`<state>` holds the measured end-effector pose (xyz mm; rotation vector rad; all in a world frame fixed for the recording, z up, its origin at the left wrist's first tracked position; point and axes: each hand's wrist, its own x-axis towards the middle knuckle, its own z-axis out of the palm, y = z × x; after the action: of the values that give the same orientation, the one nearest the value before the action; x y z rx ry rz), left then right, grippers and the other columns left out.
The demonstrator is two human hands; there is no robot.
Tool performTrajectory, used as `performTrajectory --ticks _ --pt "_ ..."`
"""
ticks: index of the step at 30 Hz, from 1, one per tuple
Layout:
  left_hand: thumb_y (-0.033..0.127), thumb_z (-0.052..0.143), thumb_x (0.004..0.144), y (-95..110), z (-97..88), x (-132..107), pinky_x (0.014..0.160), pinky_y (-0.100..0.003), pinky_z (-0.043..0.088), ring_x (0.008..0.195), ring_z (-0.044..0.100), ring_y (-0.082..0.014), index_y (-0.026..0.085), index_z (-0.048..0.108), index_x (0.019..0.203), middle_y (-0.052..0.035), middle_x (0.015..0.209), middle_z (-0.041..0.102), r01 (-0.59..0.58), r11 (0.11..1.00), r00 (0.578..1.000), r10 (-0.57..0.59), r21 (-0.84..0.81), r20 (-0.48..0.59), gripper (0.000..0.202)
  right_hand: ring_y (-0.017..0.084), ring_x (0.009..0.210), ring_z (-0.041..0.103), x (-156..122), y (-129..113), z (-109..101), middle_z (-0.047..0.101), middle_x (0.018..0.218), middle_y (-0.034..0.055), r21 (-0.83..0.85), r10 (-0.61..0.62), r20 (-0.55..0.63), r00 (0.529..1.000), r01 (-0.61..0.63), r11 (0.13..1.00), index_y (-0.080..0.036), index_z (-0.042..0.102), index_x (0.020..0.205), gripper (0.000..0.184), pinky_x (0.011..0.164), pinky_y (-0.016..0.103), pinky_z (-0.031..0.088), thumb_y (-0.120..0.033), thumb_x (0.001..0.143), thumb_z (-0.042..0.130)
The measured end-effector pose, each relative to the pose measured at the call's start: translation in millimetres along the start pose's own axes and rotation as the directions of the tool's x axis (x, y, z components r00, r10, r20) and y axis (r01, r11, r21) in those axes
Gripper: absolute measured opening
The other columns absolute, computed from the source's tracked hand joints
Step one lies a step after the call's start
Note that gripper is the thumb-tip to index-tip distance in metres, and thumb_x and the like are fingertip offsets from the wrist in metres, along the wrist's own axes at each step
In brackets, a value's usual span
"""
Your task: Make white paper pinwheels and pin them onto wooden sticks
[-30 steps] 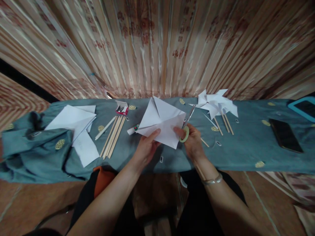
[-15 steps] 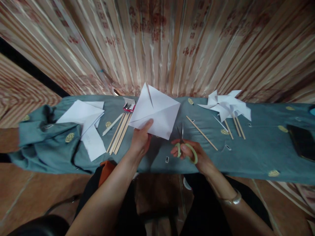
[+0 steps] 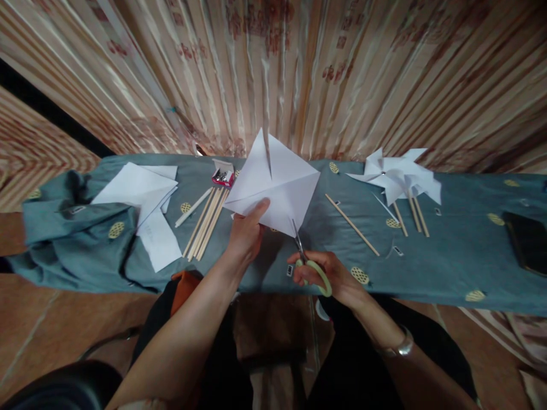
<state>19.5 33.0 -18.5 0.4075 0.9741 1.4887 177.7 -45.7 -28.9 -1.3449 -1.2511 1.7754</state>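
My left hand [image 3: 248,230] grips a square sheet of white paper [image 3: 290,162] near its lower left side, thumb on top. The sheet has a crease across it and a slit running in from its far corner. In my right hand [image 3: 318,273] is a pair of scissors [image 3: 318,277] with pale green handles, fingers through the loops. The scissor blades meet the sheet's near corner, one of them lying over the paper. Both hands are above the green cloth, close to its front edge.
Wooden sticks [image 3: 207,225], a white pen [image 3: 194,208] and a small box of pins [image 3: 223,173] lie left. Farther left are paper sheets [image 3: 137,191]. To the right are a single stick [image 3: 352,225], paper pinwheels [image 3: 395,173] and a phone [image 3: 527,242]. A curtain [image 3: 282,74] hangs behind.
The scissors have moved left and up to the paper's near corner, where they were apart from it before. My left hand has shifted the sheet slightly to the right.
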Motion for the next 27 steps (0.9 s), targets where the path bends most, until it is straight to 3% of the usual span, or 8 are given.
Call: performTrajectory --ticks 19,27 --pt "0.012 0.073 0.069 -3.0 1.1 -5.3 0.077 -0.028 0.056 0.087 0.07 -0.019 0.016 0.07 0.096 -0.0057 0.097 0.076 0.027 0.999 0.999 -0.028 0.04 0.024 0.027 0.013 0.056 0.059 0.6 1.1 -0.4 0.065 0.063 0.0016 0.028 0.009 -0.024 1.0 -0.008 1.0 -0.014 0.068 0.085 0.062 0.054 0.025 0.048 -0.067 0.056 0.078" --pt "0.012 0.075 0.068 -1.5 0.2 -5.0 0.088 -0.032 0.055 0.098 0.07 -0.0219 0.015 0.069 0.099 -0.0072 0.102 0.075 0.031 0.999 0.999 -0.032 0.027 0.033 0.032 0.012 0.055 0.056 0.2 4.3 -0.4 0.062 0.06 0.0001 0.041 0.001 -0.034 0.999 0.0 0.999 -0.014 0.068 0.086 0.058 0.052 0.024 0.045 -0.065 0.058 0.078"
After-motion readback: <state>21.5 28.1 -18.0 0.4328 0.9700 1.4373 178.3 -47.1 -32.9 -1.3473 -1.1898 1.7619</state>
